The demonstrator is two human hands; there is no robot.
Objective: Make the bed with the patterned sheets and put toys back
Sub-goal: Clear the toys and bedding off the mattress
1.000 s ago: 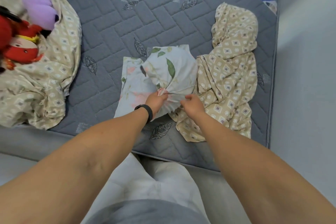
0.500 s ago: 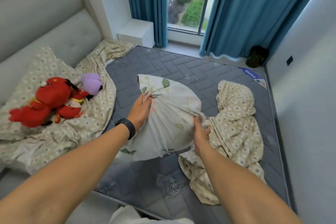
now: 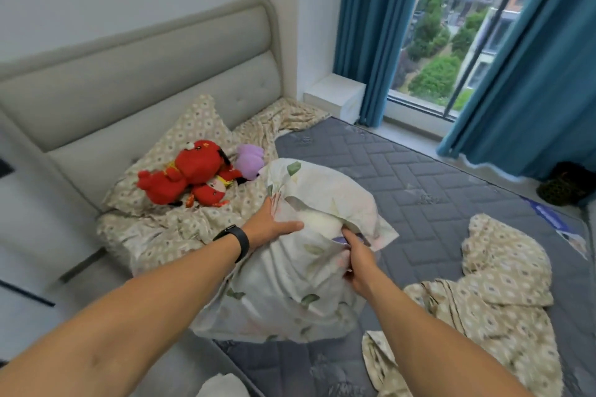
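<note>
Hands work a leaf-print pillowcase (image 3: 300, 284) at the bare mattress (image 3: 419, 177) edge, left hand (image 3: 274, 224) lying flat with fingers straight to steady the pillow, right hand (image 3: 358, 256) pinching the open hem, seemingly to draw the cover on.

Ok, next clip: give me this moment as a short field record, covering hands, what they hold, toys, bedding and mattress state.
left hand: fingers straight, pressing the side of the leaf-print pillowcase
right hand: gripping the pillowcase's open edge
pillow: white pillow showing inside the opening
toys: red plush toys and purple plush lying on beige sheet near the headboard
bedding: beige patterned sheet crumpled at right
mattress: grey quilted mattress mostly bare
</note>
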